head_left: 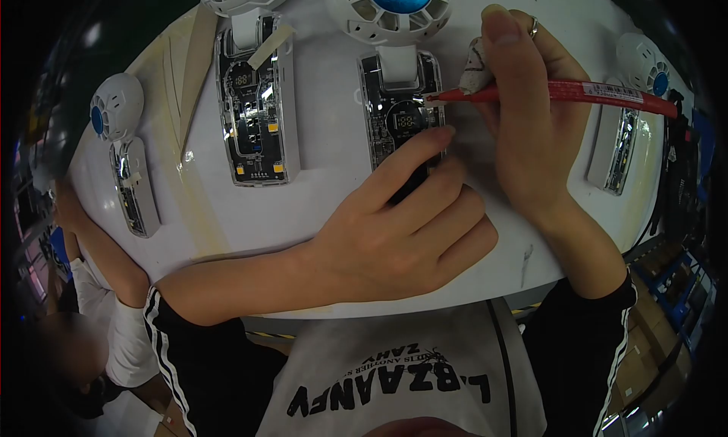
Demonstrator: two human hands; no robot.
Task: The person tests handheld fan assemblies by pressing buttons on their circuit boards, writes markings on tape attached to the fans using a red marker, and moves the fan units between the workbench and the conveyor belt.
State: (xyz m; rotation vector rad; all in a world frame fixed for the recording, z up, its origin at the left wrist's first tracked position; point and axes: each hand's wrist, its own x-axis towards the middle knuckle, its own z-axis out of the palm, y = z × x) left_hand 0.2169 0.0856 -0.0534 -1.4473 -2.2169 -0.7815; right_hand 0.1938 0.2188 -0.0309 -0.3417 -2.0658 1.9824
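My left hand [402,224] is closed over the lower part of a handheld fan [398,77] that lies on the table. The fan has a white round head with a blue centre, and a clear handle showing a dark circuit board with a small display. My fingers cover the handle's lower end. Above and to the right, my right hand [538,111] grips a red pen [599,92] with a printed label. The pen's tip touches or hovers just over the right edge of the handle; I cannot tell which. A white wrap [475,67] shows at a fingertip of this hand.
A second fan [254,103] with a strip of tape lies to the left. Further fans lie at the far left [130,156] and far right [626,126]. Tape strips [199,202] run over the white table [326,171]. Another person's arm [106,243] reaches in at the left edge.
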